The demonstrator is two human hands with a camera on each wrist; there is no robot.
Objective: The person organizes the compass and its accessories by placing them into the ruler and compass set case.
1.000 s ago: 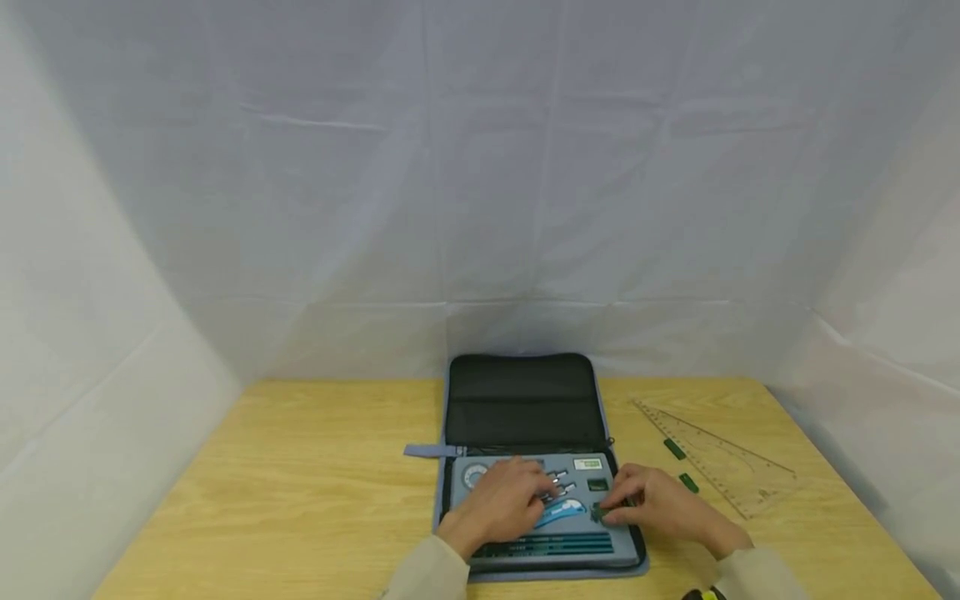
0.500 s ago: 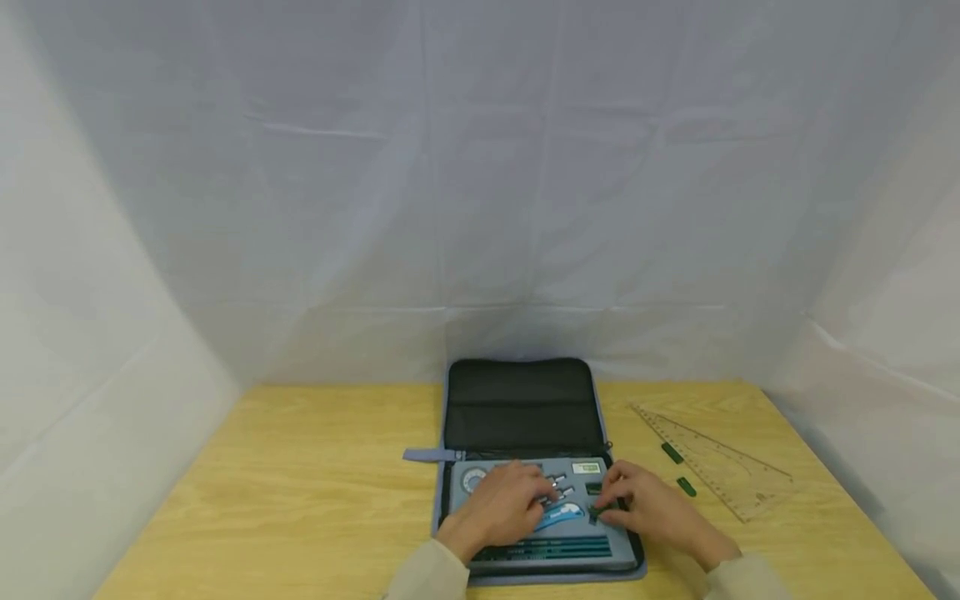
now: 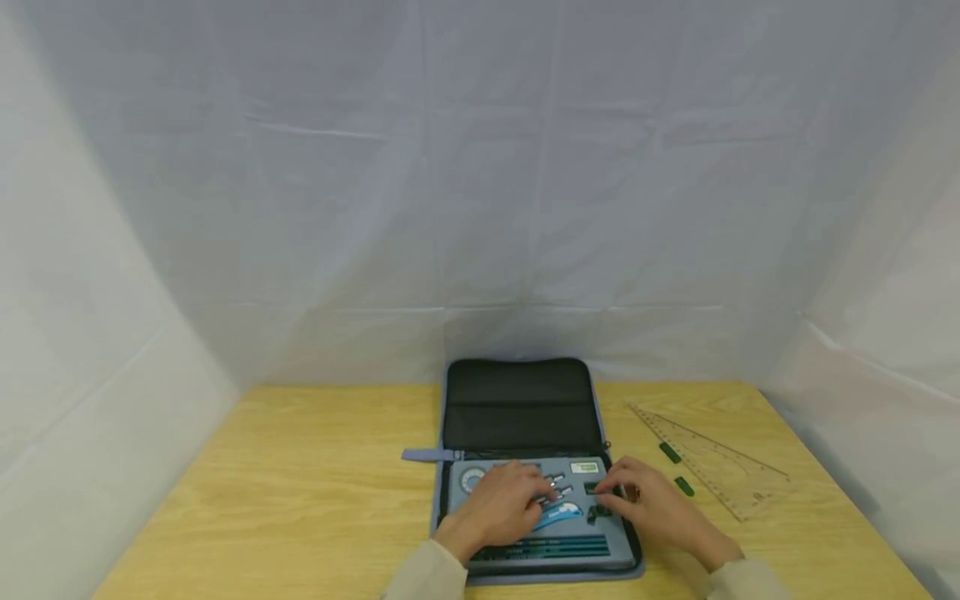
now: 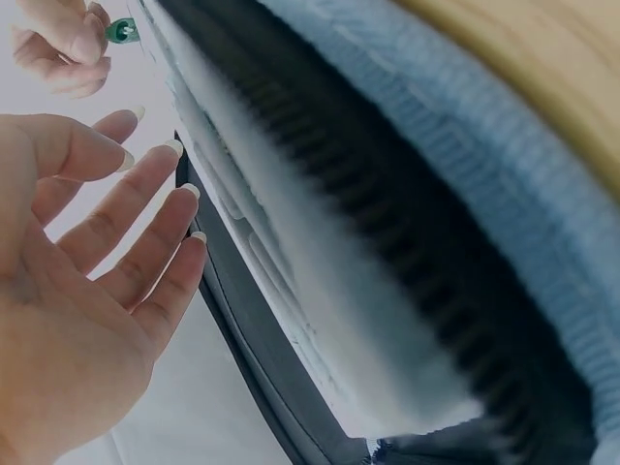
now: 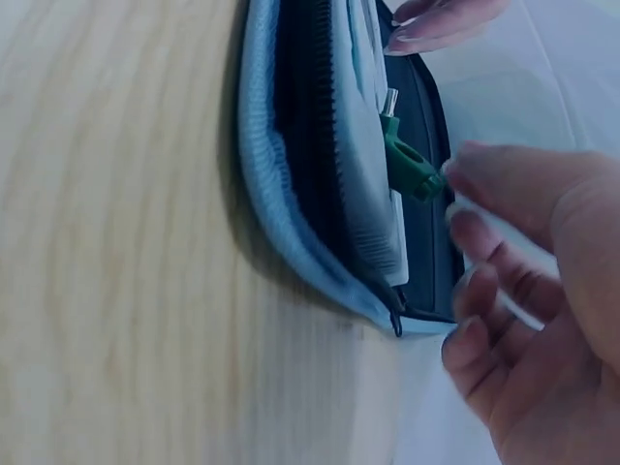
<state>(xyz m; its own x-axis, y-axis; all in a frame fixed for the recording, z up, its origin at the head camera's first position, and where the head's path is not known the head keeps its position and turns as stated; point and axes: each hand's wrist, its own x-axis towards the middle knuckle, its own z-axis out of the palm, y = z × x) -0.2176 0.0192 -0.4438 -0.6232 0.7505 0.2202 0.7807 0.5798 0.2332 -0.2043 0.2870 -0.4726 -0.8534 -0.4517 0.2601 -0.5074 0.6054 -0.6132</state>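
Note:
A small green plastic piece with a metal screw (image 5: 411, 167) stands up from its slot in the grey tray (image 3: 618, 533) of an opened zip case. My right hand (image 3: 652, 504) is over the tray's right side, thumb and fingers partly bent. Its thumb tip is at the end of the green piece; I see a gap between thumb and fingers. My left hand (image 4: 97, 242) lies over the tray's middle with extended fingers, fingertips at the tray surface. Silver compass parts (image 3: 558, 492) lie by these fingers, partly hidden, above a blue-and-white curved item (image 3: 561, 514).
Green pencils (image 3: 551, 547) line the tray's front; a white eraser (image 3: 584, 467) and round white dial (image 3: 472, 478) sit farther back. The black lid (image 3: 517, 404) stands open behind. A clear set square (image 3: 723, 471) and two small green cases (image 3: 670, 452) lie on the table at right.
My right hand has shifted slightly up and away from the green piece, and its fingertips now lie farther back. The left hand stays in place.

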